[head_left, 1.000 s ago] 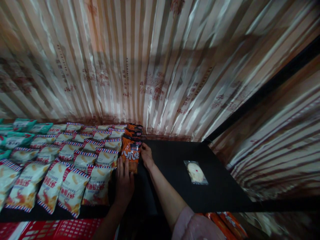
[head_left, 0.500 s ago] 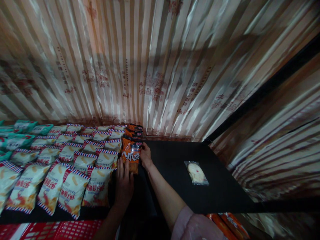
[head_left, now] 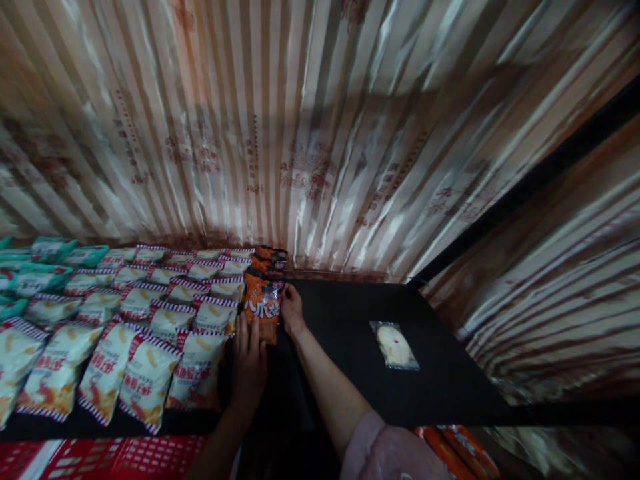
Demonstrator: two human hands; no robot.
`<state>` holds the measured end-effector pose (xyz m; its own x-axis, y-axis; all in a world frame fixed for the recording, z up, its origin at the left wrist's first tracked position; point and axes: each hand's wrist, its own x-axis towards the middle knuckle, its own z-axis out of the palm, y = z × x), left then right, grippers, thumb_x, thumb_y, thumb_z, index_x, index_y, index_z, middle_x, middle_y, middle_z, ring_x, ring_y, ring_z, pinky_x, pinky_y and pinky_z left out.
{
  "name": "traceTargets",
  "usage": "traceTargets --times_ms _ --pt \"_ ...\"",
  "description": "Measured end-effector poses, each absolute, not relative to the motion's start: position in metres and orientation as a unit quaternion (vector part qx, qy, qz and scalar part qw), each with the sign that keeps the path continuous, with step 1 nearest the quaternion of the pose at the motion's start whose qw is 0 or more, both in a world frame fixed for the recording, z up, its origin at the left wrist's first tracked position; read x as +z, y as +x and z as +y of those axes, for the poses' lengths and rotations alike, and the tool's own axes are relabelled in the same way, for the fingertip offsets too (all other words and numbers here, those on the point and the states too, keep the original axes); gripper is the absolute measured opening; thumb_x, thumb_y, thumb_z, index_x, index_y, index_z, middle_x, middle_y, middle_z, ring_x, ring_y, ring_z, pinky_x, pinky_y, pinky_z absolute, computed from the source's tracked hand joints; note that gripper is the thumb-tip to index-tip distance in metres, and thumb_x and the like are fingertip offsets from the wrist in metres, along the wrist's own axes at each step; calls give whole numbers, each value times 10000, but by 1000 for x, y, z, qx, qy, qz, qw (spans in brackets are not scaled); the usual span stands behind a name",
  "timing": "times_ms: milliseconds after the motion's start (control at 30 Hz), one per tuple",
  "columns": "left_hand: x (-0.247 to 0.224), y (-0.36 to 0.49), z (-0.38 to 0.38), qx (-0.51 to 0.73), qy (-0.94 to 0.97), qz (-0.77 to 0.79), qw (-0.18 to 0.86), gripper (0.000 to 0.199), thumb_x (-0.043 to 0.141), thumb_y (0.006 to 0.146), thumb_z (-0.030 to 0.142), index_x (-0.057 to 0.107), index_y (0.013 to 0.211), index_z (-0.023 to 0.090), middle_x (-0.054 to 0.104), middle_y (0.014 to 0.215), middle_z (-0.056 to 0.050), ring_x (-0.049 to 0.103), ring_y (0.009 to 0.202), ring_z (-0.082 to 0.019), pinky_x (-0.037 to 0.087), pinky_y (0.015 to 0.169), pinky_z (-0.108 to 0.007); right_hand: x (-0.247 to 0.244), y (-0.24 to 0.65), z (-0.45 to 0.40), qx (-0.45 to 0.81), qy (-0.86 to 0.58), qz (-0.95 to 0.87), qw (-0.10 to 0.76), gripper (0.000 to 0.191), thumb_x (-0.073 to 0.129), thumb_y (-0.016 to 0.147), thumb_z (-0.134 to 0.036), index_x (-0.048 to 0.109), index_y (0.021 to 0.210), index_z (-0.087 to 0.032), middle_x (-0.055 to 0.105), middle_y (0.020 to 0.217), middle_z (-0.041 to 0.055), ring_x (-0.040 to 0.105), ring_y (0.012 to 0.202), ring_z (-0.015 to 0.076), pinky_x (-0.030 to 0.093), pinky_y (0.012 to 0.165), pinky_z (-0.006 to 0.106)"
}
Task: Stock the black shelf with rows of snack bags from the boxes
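Orange bag [head_left: 263,308], long axis toward curtain [head_left: 310,153]

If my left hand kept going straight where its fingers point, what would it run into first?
Your left hand would meet the front orange packet first; its fingertips seem to rest against the lower part. More orange packets sit behind, though depth is hard to judge.
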<state>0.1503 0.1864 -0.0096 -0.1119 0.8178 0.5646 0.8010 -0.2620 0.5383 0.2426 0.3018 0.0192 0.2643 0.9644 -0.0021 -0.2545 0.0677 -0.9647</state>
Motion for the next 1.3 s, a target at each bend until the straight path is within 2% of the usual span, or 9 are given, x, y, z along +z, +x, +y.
traceTargets --times_ms 333,467,633,800,1167,1300 --pt "-6 150 183 425 676 602 -4 583 359 895 172 125 1428 202 106 1499 -132 138 1364 -280 281 1056 -508 17 252 261 403 -523 -434 612 269 508 789 -461 569 873 -212 611 814 -4 558 757 149 449 714 257" --pt "-7 149 183 425 679 599 -7 580 360 896 183 129 1428 190 120 1495 -143 142 1362 -285 289 1050 -510 20 250 247 410 -533 -464 577 272 524 777 -472 581 834 -213 620 794 2 565 758 159 455 706 262" --pt "-9 149 184 424 681 597 -13 589 368 892 172 125 1429 194 115 1496 -143 138 1363 -285 288 1050 -502 19 247 239 396 -550 -490 549 267 594 727 -440 581 867 -213 607 781 -3 558 708 149 459 662 252" --pt "-8 149 183 429 680 594 -19 601 369 888 161 112 1430 199 121 1495 -143 155 1360 -284 291 1047 -497 15 246 238 371 -567 -510 530 270 576 739 -437 579 877 -206 618 766 -4 561 685 148 448 644 252" --pt "-7 149 182 426 680 597 -14 598 382 886 177 132 1428 193 111 1498 -136 162 1359 -282 303 1044 -489 14 241 244 336 -573 -512 545 241 553 759 -410 581 892 -211 647 799 7 583 720 162 459 684 272" --pt "-3 148 180 423 692 583 -45 576 375 878 150 179 1419 164 183 1479 -154 197 1351 -276 301 1045 -480 15 239 243 331 -580 -502 550 229 542 767 -395 577 897 -211 643 809 9 583 735 165 456 700 277"
